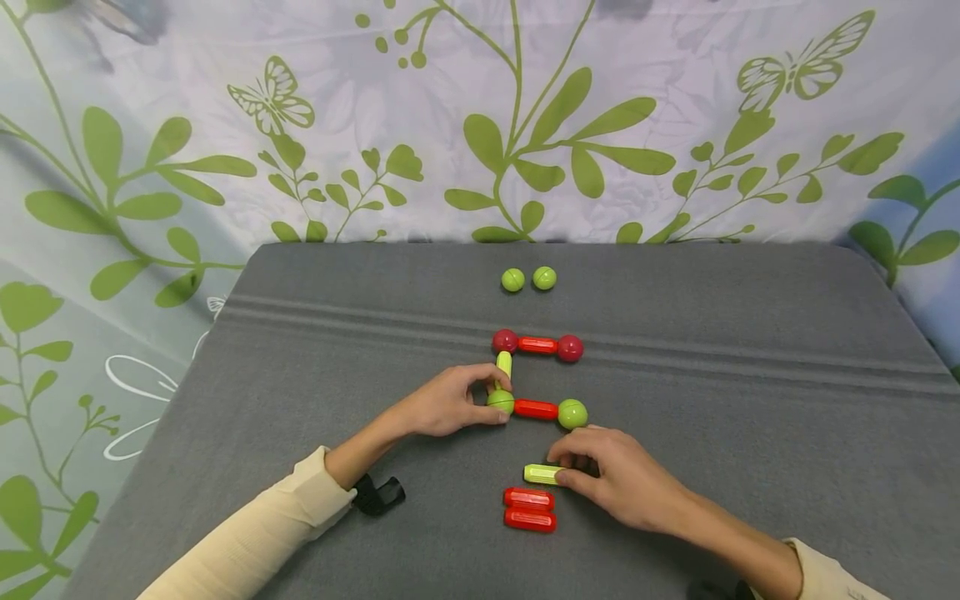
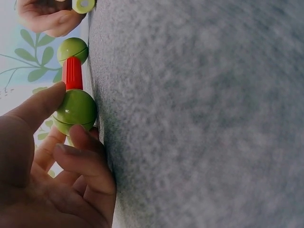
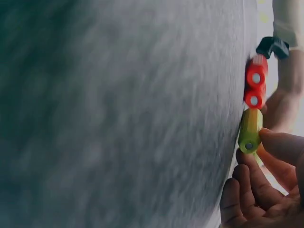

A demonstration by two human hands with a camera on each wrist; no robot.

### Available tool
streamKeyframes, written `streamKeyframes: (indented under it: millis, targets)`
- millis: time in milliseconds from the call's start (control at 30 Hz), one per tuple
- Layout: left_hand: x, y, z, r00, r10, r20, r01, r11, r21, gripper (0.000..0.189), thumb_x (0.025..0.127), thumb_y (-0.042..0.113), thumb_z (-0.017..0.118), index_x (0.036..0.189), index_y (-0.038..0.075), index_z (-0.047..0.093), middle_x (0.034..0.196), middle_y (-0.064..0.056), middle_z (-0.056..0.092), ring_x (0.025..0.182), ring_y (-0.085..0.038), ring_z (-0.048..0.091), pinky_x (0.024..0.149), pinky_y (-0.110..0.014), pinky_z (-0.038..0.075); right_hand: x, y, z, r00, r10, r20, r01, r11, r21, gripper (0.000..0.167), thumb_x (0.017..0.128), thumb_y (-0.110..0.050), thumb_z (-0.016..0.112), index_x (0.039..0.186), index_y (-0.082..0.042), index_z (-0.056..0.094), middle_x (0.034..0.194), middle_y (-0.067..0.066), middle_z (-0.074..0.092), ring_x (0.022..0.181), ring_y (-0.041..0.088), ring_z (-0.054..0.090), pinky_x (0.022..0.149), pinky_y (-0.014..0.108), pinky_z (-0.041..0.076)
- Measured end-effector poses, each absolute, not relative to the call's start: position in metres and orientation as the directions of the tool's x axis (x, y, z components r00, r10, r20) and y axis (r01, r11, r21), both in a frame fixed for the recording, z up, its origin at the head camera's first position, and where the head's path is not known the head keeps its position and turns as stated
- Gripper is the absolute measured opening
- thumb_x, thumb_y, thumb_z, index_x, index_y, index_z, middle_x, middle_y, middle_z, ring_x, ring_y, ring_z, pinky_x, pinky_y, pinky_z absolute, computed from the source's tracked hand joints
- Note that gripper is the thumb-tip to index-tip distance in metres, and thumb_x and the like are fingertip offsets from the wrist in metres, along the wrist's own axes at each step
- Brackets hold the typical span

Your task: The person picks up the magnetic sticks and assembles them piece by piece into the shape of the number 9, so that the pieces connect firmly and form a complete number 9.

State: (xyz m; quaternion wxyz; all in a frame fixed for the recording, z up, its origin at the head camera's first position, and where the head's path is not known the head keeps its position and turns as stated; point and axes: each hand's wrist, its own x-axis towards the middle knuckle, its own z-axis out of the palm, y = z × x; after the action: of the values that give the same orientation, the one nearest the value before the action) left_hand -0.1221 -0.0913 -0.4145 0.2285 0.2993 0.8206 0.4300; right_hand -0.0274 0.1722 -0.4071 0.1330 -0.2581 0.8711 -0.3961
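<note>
While the left hand (image 1: 456, 402) grips a green ball (image 1: 500, 402), I see the right hand (image 1: 626, 477) pinching a yellow-green rod (image 1: 538, 474).

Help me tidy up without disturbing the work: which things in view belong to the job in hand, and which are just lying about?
In the job:
- row of balls and rods that the left hand holds by a green ball
- yellow-green rod pinched by the right hand

Lying about, though probably matching spares:
- two loose green balls
- two loose red rods
</note>
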Motion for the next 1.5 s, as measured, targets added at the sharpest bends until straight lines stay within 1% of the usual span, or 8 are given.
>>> streamKeyframes:
  millis: [200,467,667,833,1000,1200,1333,1500]
  targets:
    - [-0.122,-0.091,-0.413,-0.719,0.682,-0.132,0.281,0.459,0.843,0.028,0.088,0.017,0.077,0.112,0.014,0.064,0.096,0.001,0.058,0.062,-0.010,0.050,0.059,-0.024,0.041,-0.030,0.180,-0.404,-0.836,-0.547,-0.037,-0.344,0.575,-0.743,0.014,0.089,-0.016,0.074,0.102,-0.023,0.071,0.084,-0.016,0.057,0.075,0.002,0.052,0.064,0.025,0.045]
    - [-0.123,-0.091,-0.414,-0.719,0.684,-0.124,0.296,0.462,0.836,0.027,0.088,0.020,0.077,0.112,0.015,0.064,0.096,0.002,0.059,0.062,-0.011,0.050,0.059,-0.024,0.041,-0.029,0.176,-0.407,-0.831,-0.556,-0.004,-0.381,0.575,-0.724,0.019,0.088,-0.024,0.077,0.105,-0.023,0.070,0.085,-0.017,0.055,0.077,0.004,0.052,0.066,0.025,0.045]
    - [-0.123,-0.091,-0.415,-0.722,0.681,-0.123,0.299,0.466,0.832,0.027,0.088,0.019,0.077,0.111,0.015,0.064,0.096,0.002,0.059,0.066,-0.012,0.051,0.060,-0.024,0.041,-0.030,0.172,-0.407,-0.811,-0.583,-0.046,-0.378,0.583,-0.719,0.023,0.086,-0.017,0.078,0.106,-0.023,0.070,0.087,-0.016,0.055,0.079,0.005,0.051,0.067,0.025,0.045]
    - [-0.123,-0.090,-0.414,-0.723,0.679,-0.127,0.296,0.471,0.831,0.027,0.088,0.019,0.077,0.112,0.015,0.064,0.096,0.002,0.059,0.066,-0.011,0.051,0.060,-0.024,0.041,-0.031,0.174,-0.407,-0.808,-0.589,-0.020,-0.396,0.568,-0.722,0.024,0.087,-0.015,0.076,0.109,-0.023,0.070,0.086,-0.017,0.054,0.078,0.004,0.050,0.066,0.025,0.044]
    - [-0.123,-0.089,-0.412,-0.720,0.682,-0.129,0.294,0.469,0.833,0.027,0.088,0.019,0.077,0.112,0.014,0.064,0.096,0.001,0.059,0.064,-0.011,0.050,0.059,-0.024,0.041,-0.031,0.178,-0.405,-0.814,-0.579,0.031,-0.412,0.539,-0.735,0.025,0.091,-0.016,0.073,0.114,-0.025,0.068,0.084,-0.018,0.053,0.074,0.003,0.050,0.065,0.025,0.044]
    - [-0.122,-0.090,-0.412,-0.721,0.682,-0.124,0.302,0.470,0.829,0.028,0.088,0.018,0.077,0.112,0.014,0.064,0.095,0.002,0.059,0.069,-0.012,0.052,0.060,-0.024,0.041,-0.036,0.183,-0.398,-0.825,-0.556,0.100,-0.436,0.514,-0.739,0.023,0.093,-0.016,0.070,0.116,-0.023,0.069,0.082,-0.017,0.054,0.072,0.004,0.051,0.064,0.026,0.045]
    - [-0.122,-0.090,-0.413,-0.721,0.683,-0.121,0.304,0.468,0.830,0.028,0.088,0.017,0.077,0.112,0.014,0.064,0.095,0.001,0.059,0.069,-0.012,0.052,0.060,-0.024,0.041,-0.037,0.184,-0.395,-0.842,-0.530,0.098,-0.423,0.537,-0.729,0.022,0.093,-0.015,0.070,0.114,-0.022,0.070,0.081,-0.016,0.053,0.071,0.004,0.050,0.063,0.025,0.043]
    - [-0.122,-0.091,-0.413,-0.721,0.683,-0.121,0.302,0.466,0.832,0.028,0.088,0.018,0.077,0.112,0.014,0.064,0.096,0.001,0.059,0.066,-0.011,0.051,0.059,-0.024,0.040,-0.037,0.183,-0.393,-0.859,-0.506,0.075,-0.390,0.555,-0.735,0.029,0.094,-0.012,0.068,0.122,-0.019,0.068,0.079,-0.013,0.051,0.070,0.004,0.048,0.061,0.025,0.040]
